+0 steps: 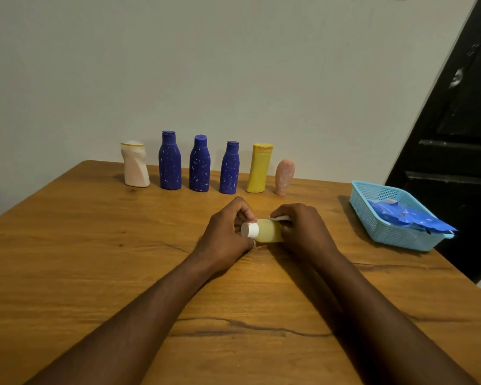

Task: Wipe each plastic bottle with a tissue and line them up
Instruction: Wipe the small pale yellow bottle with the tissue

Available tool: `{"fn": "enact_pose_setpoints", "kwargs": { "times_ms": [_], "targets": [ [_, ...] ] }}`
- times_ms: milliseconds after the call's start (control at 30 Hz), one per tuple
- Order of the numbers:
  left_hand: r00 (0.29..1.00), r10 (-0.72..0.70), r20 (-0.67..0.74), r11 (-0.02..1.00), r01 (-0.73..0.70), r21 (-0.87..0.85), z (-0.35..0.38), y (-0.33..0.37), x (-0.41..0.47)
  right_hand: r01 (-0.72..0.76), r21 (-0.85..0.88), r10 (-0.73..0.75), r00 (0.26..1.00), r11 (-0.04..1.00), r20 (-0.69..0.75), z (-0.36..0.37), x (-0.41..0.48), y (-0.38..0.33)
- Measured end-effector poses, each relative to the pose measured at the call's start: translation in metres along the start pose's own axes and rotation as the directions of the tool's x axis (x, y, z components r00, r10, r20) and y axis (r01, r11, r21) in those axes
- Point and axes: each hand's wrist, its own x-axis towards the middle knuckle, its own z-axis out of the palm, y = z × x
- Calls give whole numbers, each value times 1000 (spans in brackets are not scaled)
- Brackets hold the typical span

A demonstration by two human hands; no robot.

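Left hand [228, 232] grips the cap end of a small bottle [270, 232], fingers curled round it by the white cap [249, 230]. Right hand [303, 229] curls round the other end and pinches a white tissue [279, 218] onto the top of the body. Small bottle lies between the two hands, low over the bench [95, 259]; touching it or not, can't tell. Long axis runs hand to hand, cap toward the left hand, base inside the right. Both hands equally near.

Likely mid-wipe. No other loose bottle in view, so probably the last one.

Beyond the hands stands a row: cream bottle [135, 168], three blue bottles [199, 165], yellow bottle [258, 169], pink bottle [284, 177]. The open spot past the pink bottle lies up and slightly right of the right hand, so that hand looks better placed to set it down.

Basket [372, 215] sits well right of the right hand and holds a blue packet [411, 218].

No readable label or writing anywhere; the blue bottles show only white flecks.
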Motion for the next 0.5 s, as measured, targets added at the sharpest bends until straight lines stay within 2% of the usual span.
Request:
{"fn": "enact_pose_setpoints", "kwargs": {
  "times_ms": [133,333,433,500],
  "targets": [
    [1000,4,3,1000,-4,14,-1,0,-1,3,18,-3,1000,1000,7,0,-2,-4],
    [1000,7,-4,1000,-7,-27,-3,-1,-2,197,263,-214,976,945,37,6,-11,-34],
    [1000,13,-5,1000,-13,-28,-2,-1,-1,163,283,-186,981,945,56,2,-10,-32],
    [1000,15,0,999,-15,-28,-1,0,-1,118,230,-135,989,966,61,-2,-7,-25]
  ]
}}
